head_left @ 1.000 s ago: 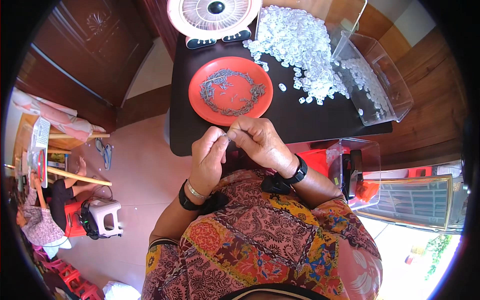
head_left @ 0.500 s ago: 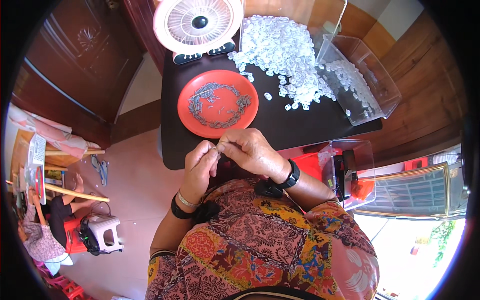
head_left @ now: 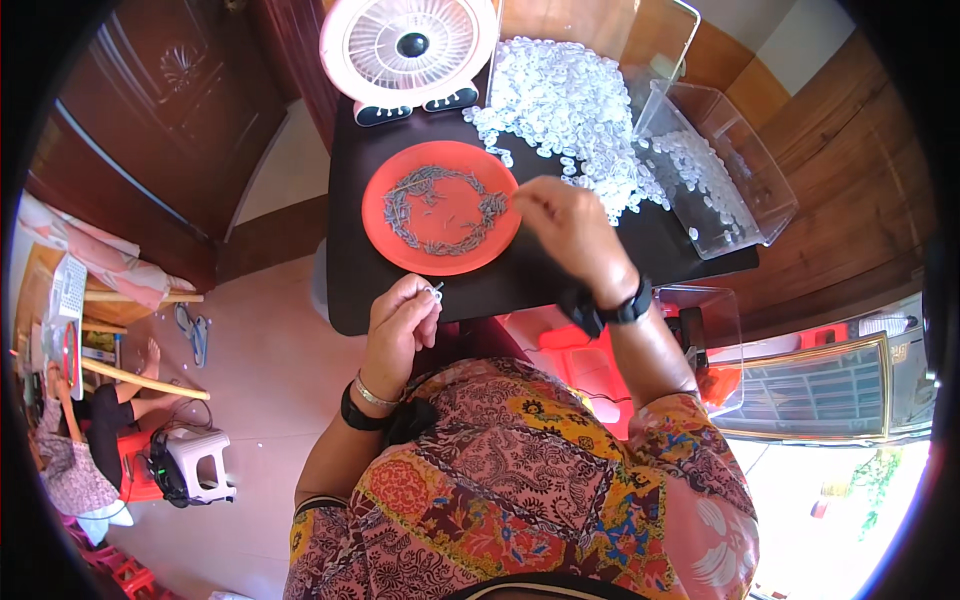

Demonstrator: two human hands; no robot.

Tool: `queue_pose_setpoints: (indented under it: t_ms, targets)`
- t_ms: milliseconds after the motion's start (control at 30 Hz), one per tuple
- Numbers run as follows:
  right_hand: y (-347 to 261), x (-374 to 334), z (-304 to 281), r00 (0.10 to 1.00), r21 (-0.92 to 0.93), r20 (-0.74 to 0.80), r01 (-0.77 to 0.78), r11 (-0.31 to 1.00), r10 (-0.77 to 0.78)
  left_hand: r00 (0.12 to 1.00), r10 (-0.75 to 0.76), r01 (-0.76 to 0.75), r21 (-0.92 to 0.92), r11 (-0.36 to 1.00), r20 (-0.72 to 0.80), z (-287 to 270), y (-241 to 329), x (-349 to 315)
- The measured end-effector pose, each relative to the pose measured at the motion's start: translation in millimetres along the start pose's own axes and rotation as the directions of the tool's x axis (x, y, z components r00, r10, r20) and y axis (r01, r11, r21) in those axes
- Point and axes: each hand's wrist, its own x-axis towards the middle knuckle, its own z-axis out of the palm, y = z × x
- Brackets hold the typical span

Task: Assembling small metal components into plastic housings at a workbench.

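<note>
Just in front of the table, my left hand (head_left: 395, 325) pinches a small whitish plastic piece (head_left: 435, 295) between thumb and fingers. A thin grey pin (head_left: 438, 286) stands out of that piece. My right hand (head_left: 580, 232) is over the table by the right rim of a red plate (head_left: 376, 235); its fingers are smeared by motion, and what they hold, if anything, does not show. Many small grey pins (head_left: 492, 204) lie in a rough ring on the plate. Behind the right hand spreads a heap of small clear-white plastic pieces (head_left: 560, 95), each with holes.
A pink-white fan (head_left: 345, 50) with shoe-shaped feet stands behind the plate. A clear bin (head_left: 760, 190) lies tipped at the table's right, with some pieces inside. Below the table's right side are a red stool (head_left: 575, 365) and another clear bin. Far left, another person sits beside a white stool (head_left: 205, 460).
My hands have parted. The right one has moved up and right to the plate's edge, while the left stays near its place, with the plastic piece and pin now showing.
</note>
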Motion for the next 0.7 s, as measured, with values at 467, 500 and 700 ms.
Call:
queue_pose_setpoints:
  t_ms: [467,500,700]
  targets:
    - [82,27,10,0.965,-0.590,0.223,0.023,0.807,0.136,0.986,0.144,-0.135,0.095,0.986,-0.085,0,3,-8]
    - [86,27,9,0.973,-0.522,0.209,0.030,0.853,0.093,0.986,0.141,-0.133,0.098,0.986,-0.091,0,4,-8]
    - [54,25,-1,0.988,-0.447,0.123,-0.033,0.894,0.098,0.984,0.155,-0.148,0.078,0.986,-0.089,-2,0,-7]
